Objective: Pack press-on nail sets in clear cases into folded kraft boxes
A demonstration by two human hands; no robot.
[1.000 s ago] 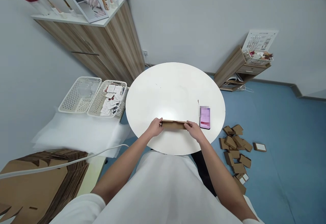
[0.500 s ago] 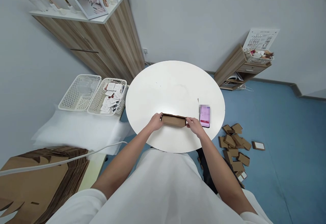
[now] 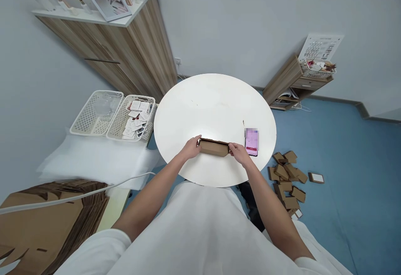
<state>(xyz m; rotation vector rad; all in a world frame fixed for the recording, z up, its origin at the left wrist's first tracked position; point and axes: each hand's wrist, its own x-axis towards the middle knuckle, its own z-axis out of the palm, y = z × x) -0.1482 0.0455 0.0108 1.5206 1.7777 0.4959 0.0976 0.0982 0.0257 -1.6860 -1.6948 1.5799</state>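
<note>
A small brown cardboard box [image 3: 214, 147] is held near the front of the round white table [image 3: 213, 108], its long side facing me. At its left end my left hand [image 3: 192, 147] grips the cardboard, the fingers partly hidden behind the edge. My right hand [image 3: 238, 152] pinches the opposite end. Just right of that hand lies a phone [image 3: 252, 142] with a pink-purple screen, flat on the table. The inside of the box cannot be made out.
Several brown boxes [image 3: 286, 175] lie heaped on the blue floor at the right. Flat cardboard blanks [image 3: 37, 225] are stacked at lower left, below white foam sheets [image 3: 97, 154]. A white basket [image 3: 117, 129] holds cards; another basket [image 3: 84, 120] holds clear plastic.
My left hand has shifted slightly at the left end of the box, its fingers a little higher over the edge. My right hand keeps its grip, and the box stays almost in place.
</note>
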